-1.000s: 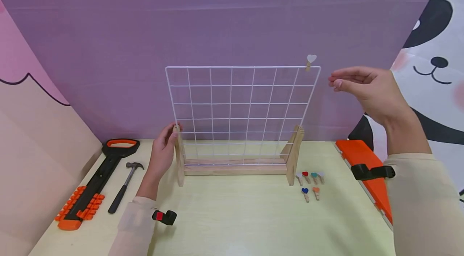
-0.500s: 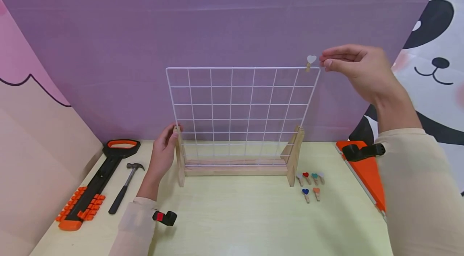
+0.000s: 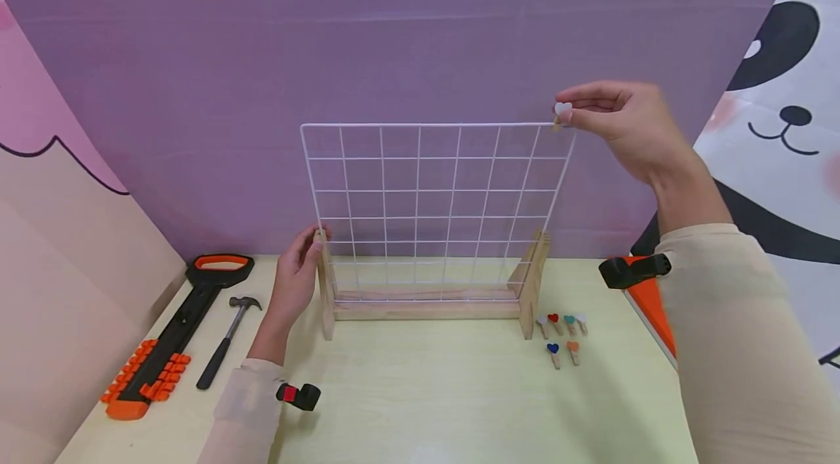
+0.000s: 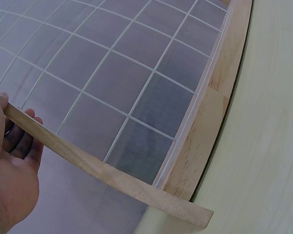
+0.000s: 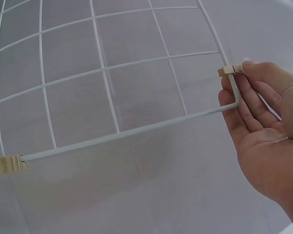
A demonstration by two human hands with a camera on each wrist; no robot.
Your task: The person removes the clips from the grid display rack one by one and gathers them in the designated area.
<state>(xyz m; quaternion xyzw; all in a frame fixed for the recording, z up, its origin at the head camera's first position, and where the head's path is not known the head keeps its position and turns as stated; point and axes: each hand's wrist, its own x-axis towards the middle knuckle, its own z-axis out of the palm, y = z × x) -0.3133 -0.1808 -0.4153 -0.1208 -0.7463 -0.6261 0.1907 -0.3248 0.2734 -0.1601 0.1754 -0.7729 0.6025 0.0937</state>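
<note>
A white wire grid (image 3: 420,124) stands upright in a wooden stand (image 3: 426,311). On its top bar, near the right corner, sits a small wooden clothespin (image 3: 563,108) with a white heart. My right hand (image 3: 626,117) pinches this clothespin between thumb and fingers. In the right wrist view the clothespin (image 5: 229,71) crosses the wire, with the thumb on its end and fingers behind. My left hand (image 3: 297,274) grips the top of the stand's left side post (image 3: 324,303); the left wrist view shows its fingers wrapped behind the wooden post (image 4: 112,180).
Several heart clothespins, among them a red one (image 3: 553,318) and a blue one (image 3: 553,349), lie right of the stand. At left are a claw hammer (image 3: 226,343) and a long black tool (image 3: 187,314) with orange parts. My right sleeve partly covers an orange object (image 3: 652,314).
My right hand has risen and moved left from beside the grid, and now pinches the white heart clothespin on the top bar. The left hand stays on the post.
</note>
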